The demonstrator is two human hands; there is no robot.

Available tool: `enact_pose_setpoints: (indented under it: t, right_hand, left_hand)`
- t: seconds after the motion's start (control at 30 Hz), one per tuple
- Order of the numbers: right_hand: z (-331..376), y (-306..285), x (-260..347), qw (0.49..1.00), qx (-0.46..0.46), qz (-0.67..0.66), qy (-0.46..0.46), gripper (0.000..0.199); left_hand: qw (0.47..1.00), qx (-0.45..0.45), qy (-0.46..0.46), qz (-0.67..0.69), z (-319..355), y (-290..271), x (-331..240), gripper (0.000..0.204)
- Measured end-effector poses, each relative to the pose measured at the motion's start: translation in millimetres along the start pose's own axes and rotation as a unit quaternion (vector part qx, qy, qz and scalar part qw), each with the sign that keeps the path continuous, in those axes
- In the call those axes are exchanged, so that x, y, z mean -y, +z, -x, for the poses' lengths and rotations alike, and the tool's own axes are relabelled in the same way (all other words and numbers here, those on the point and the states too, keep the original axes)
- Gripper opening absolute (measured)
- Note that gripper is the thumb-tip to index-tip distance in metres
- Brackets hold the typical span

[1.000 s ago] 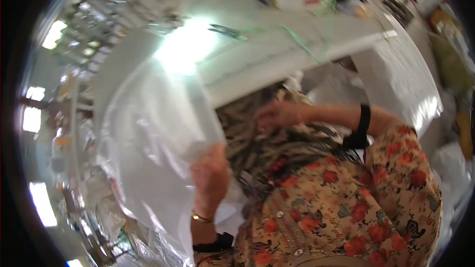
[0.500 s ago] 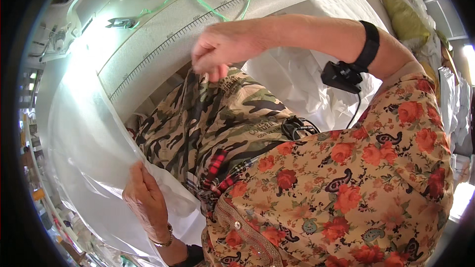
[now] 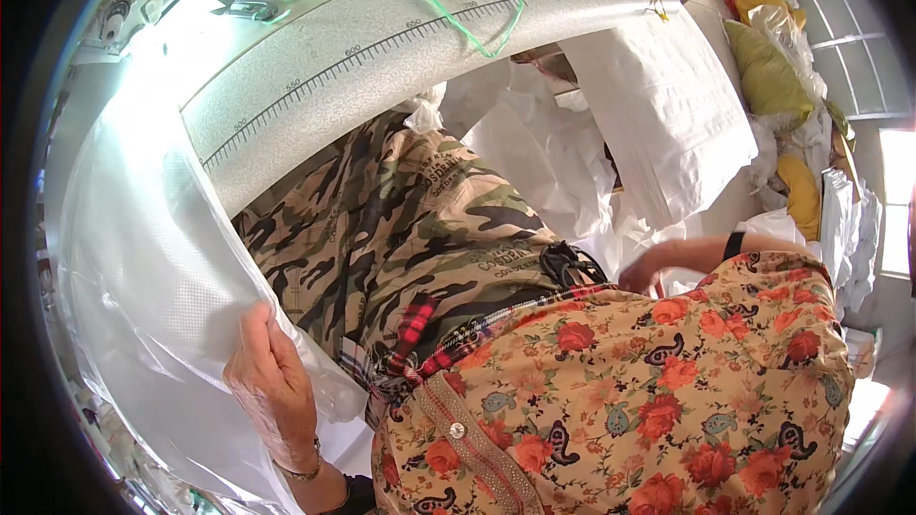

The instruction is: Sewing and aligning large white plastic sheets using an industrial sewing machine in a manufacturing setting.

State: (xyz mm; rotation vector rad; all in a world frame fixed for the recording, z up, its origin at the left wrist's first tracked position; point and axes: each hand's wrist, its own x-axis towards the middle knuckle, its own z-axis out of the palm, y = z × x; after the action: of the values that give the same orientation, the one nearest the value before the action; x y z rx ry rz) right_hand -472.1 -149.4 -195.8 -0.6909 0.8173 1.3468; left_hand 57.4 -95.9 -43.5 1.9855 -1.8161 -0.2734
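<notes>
My left hand [image 3: 272, 377] is closed on the edge of a white woven plastic sheet [image 3: 153, 238], which hangs over the table's left side and down beside my lap. My right hand [image 3: 644, 270] is low at my right side, by crumpled white sheeting [image 3: 544, 157]. Its fingertips are partly hidden behind my flowered top, so whether it holds anything does not show. Camouflage cloth [image 3: 429, 210] covers my lap between the two hands.
A curved-looking table edge bears a printed ruler scale [image 3: 353, 62]. Small thread snips [image 3: 248, 8] with a green string [image 3: 429, 0] lie on the tabletop. At right hangs a stack of white sheets [image 3: 658, 114]; beyond it are yellow-green bags [image 3: 778, 72].
My right hand has dropped from above the camouflage cloth at the table edge to my right side. My left hand still grips the sheet, and the view has shifted slightly.
</notes>
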Motion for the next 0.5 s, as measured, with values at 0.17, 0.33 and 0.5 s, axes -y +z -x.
enact_pose_setpoints:
  t: [0.17, 0.33, 0.5]
  right_hand:
    - [68, 48, 26, 0.987, -0.018, -0.156, -0.040, 0.055]
    - [140, 101, 33, 0.853, -0.054, -0.498, -0.148, 0.059]
    - [121, 138, -13, 0.741, -0.006, -0.625, -0.247, 0.065]
  left_hand:
    - [1.000, -0.002, 0.000, 0.002, 1, 2, -3, 0.015]
    - [1.000, 0.010, 0.005, -0.001, 1, 4, 0, 0.016]
    - [1.000, 0.019, -0.007, 0.008, -1, 4, -1, 0.017]
